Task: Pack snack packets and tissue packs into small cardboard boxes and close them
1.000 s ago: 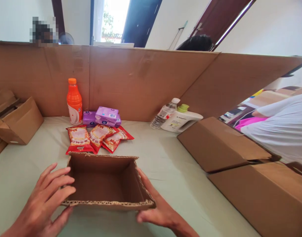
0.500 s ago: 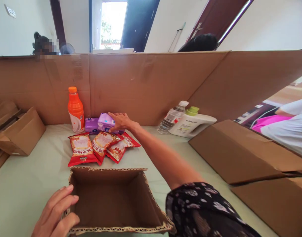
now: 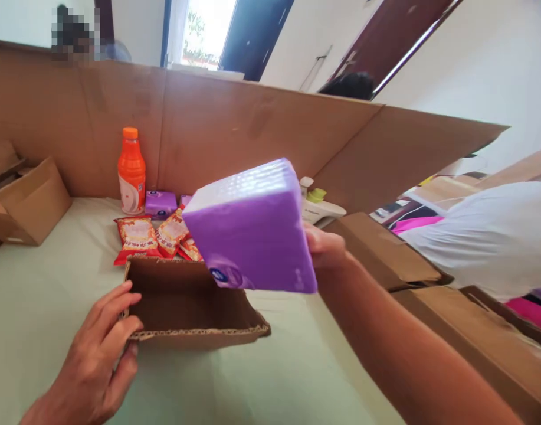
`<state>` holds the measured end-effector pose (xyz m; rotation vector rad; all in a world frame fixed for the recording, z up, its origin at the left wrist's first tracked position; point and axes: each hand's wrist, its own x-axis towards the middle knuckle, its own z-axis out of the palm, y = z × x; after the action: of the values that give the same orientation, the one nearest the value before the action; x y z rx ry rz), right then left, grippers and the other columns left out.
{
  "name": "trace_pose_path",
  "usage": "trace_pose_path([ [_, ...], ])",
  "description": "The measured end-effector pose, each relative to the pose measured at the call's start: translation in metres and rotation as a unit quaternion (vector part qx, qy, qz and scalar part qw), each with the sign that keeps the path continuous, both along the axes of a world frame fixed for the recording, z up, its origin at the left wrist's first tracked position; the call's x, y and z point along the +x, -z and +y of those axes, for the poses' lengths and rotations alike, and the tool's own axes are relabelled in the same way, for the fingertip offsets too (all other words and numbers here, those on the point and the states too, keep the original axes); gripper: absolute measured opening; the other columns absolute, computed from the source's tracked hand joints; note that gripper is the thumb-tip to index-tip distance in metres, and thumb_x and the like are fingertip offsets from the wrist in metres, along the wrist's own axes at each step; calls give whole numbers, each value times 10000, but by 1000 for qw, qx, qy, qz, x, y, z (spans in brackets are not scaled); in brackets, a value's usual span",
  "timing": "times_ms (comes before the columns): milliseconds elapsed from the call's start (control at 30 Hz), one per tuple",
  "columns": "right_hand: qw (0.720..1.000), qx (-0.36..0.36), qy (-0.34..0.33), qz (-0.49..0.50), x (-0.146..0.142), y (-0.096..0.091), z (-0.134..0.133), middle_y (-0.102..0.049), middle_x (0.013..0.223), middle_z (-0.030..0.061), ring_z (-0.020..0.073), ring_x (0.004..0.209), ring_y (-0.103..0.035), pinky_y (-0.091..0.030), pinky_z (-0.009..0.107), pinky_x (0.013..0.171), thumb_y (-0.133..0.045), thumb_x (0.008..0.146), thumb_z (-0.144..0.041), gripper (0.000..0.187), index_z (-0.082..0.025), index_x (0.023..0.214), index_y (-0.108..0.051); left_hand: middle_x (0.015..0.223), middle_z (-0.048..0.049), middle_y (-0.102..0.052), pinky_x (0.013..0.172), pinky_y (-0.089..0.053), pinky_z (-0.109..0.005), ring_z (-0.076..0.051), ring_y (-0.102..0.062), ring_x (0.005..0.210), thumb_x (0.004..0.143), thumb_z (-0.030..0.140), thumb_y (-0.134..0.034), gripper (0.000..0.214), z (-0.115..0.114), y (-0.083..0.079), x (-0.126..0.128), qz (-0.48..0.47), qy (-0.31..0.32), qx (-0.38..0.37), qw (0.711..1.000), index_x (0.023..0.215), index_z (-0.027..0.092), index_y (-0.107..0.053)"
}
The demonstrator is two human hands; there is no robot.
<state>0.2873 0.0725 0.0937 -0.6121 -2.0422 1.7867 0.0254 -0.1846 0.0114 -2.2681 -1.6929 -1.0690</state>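
My right hand (image 3: 325, 247) grips a purple pack of tissues (image 3: 252, 236) by its right end, holding it in the air above the right side of an open cardboard box (image 3: 199, 339). Most of that hand's fingers are hidden behind the pack. At the box's left front corner, my left hand (image 3: 104, 342) is closed on the wall, fingers over the rim and thumb outside. The visible inside of the box holds nothing. Behind it lie several red snack bags (image 3: 138, 235), partly covered by the box and the raised pack. Another purple tissue pack (image 3: 160, 205) rests beside an orange bottle (image 3: 131, 171).
A cardboard wall (image 3: 208, 130) runs along the back. Smaller boxes (image 3: 31, 200) stand at the left, larger boxes (image 3: 474, 342) at the right. A white jug (image 3: 325, 211) with a green cap shows behind the tissue pack. A person in white (image 3: 482, 236) is at the right.
My right hand has lifted a tissue pack off the pile and brought it toward me, over the box. My left hand stays on the box's rim. The view has tilted.
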Motion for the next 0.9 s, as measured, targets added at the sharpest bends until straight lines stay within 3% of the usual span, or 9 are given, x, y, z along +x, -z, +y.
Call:
trace_pose_path([
  [67,994,-35,-105,-13,-4,-19,-19,-716,900,7,152,727,-670,-545,238,618,-825,648,-650,690,-231,1169,-652,1350,-143,-517,1100,-467,-447,-295,-397,1443,920,22,-473,245,-2,-2,2,16,-16,7,1000,1093,177,-547],
  [133,982,-19,-166,-90,-16,-35,-33,-731,1022,39,150,783,-682,-543,220,624,-808,723,-580,735,-199,1315,-598,1323,-144,-505,1077,-485,-482,-319,-400,1426,910,23,-488,237,-3,-3,4,24,-45,21,998,1077,177,-556],
  [267,944,124,-177,-248,-41,-55,-49,-715,1208,82,213,968,-702,-563,248,708,-743,802,-564,752,-183,1422,-550,1303,-148,-481,1041,-521,-516,-336,-436,1378,899,23,-502,240,-5,-2,10,22,-80,41,996,1076,175,-562],
  [367,914,211,-217,-269,-50,-66,-53,-737,1177,45,220,959,-711,-558,252,709,-743,818,-523,632,-229,1364,-623,1303,-148,-470,1056,-520,-520,-327,-449,1366,888,17,-512,244,-6,0,13,3,-77,38,996,1065,175,-571],
  [500,897,205,-280,-274,-54,-74,-53,-780,990,20,203,823,-727,-554,247,647,-755,828,-489,492,-236,1248,-708,1319,-144,-464,1091,-497,-515,-316,-440,1383,875,-3,-517,244,-8,5,15,-25,-70,39,997,1023,179,-587],
  [600,889,184,-278,-313,-62,-62,-51,-784,929,36,211,791,-731,-557,256,622,-720,855,-503,392,-212,1116,-743,1343,-152,-460,1078,-511,-489,-314,-450,1385,875,-7,-520,246,-8,6,17,-23,-75,42,996,1027,173,-587],
  [767,868,208,-290,-346,-85,-15,-49,-783,1048,59,219,867,-737,-570,283,688,-650,912,-450,328,-210,1126,-711,1347,-156,-466,1101,-486,-474,-305,-443,1389,881,-13,-517,230,-7,5,16,-28,-56,44,997,1015,163,-579],
  [900,784,342,-311,-413,-97,17,-51,-781,1107,88,220,939,-743,-567,294,772,-578,962,-270,245,-179,1134,-726,1352,-163,-480,1097,-485,-471,-310,-451,1382,885,-16,-527,234,-5,6,15,-14,-52,51,997,1040,153,-575],
])
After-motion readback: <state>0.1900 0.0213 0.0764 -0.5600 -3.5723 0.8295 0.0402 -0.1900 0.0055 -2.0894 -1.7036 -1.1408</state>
